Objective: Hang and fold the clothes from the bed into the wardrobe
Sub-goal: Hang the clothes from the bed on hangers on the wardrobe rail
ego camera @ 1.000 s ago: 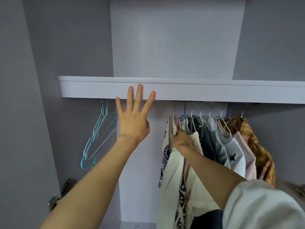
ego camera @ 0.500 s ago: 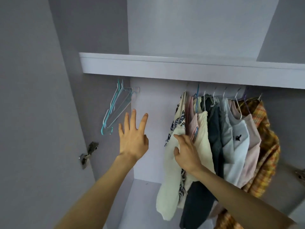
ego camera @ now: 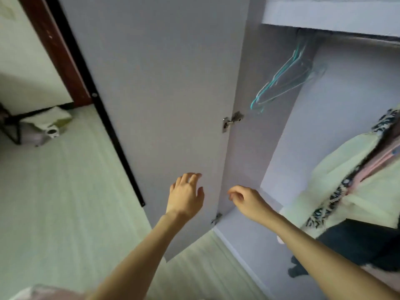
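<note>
My left hand (ego camera: 185, 195) hovers in front of the open wardrobe door (ego camera: 164, 100), fingers loosely bent, holding nothing. Just to its right, my right hand (ego camera: 246, 199) is empty too, with fingers loosely curled, near the wardrobe's lower left corner. Inside the wardrobe, several hung clothes (ego camera: 355, 182) show at the right edge: a cream top with a black-and-white pattern, a pink piece, a dark garment below. Empty teal and white hangers (ego camera: 281, 83) dangle from the rail under the shelf (ego camera: 329, 16). The bed is not in view.
The pale wood floor (ego camera: 54, 202) spreads to the left. A black metal frame with a light bag (ego camera: 46, 124) stands at the far left by a dark door frame (ego camera: 65, 53). Hinges (ego camera: 231, 122) join the door to the wardrobe side.
My view has swung left and down, away from the clothes rail. Both hands have dropped from the hanging clothes and shelf to waist height, and the right hand has let go of the garment.
</note>
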Demonstrator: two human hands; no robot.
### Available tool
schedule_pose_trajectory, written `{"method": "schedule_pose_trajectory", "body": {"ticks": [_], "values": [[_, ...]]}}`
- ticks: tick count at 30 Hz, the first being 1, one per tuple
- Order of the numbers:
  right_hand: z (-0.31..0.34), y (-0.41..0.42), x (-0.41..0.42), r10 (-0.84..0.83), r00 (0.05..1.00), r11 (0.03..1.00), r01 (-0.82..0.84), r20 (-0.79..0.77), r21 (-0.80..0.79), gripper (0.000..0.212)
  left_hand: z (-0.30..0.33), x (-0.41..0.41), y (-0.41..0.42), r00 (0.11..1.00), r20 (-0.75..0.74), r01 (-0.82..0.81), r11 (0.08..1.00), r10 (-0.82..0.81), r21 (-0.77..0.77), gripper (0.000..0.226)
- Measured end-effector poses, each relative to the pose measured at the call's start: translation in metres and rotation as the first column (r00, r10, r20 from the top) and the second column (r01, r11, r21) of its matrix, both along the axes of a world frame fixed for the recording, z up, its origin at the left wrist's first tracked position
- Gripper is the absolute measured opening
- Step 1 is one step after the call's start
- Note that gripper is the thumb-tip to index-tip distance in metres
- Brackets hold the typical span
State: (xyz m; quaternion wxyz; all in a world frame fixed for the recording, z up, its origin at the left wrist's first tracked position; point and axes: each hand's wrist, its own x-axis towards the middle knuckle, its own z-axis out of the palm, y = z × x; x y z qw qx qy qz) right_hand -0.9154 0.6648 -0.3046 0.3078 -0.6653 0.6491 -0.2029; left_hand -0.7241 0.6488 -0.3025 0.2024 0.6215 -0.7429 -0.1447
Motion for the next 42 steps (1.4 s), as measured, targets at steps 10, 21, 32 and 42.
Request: {"method": "schedule_pose_trajectory", "body": {"ticks": [10, 21, 32, 42], "values": [[-0.036, 0.09, 0.21, 0.589, 0.797, 0.783, -0.604, 0.132, 0.153, 0.026, -0.045, 0.179, 0.206, 0.78, -0.013, -0.616, 0.771, 0.626, 0.162, 0.036], [-0.068, 0.269, 0.456, 0.933, 0.311, 0.253, -0.925, 0.182, 0.282, 0.025, -0.08, 0.334, 0.48, 0.092, -0.1, -0.963, 0.114, 0.991, 0.243, 0.032], [-0.145, 0.434, 0.642, 0.982, 0.066, -0.02, -0.894, 0.176, 0.447, 0.032, -0.182, 0.49, 0.707, -0.41, 0.042, -0.763, -0.368, 0.911, 0.531, 0.05], [-0.237, 0.529, 0.758, 0.98, -0.01, -0.092, -0.907, 0.196, 0.411, 0.035, -0.29, 0.602, 0.849, -0.557, 0.29, -0.614, -0.621, 0.778, 0.487, 0.07]]}}
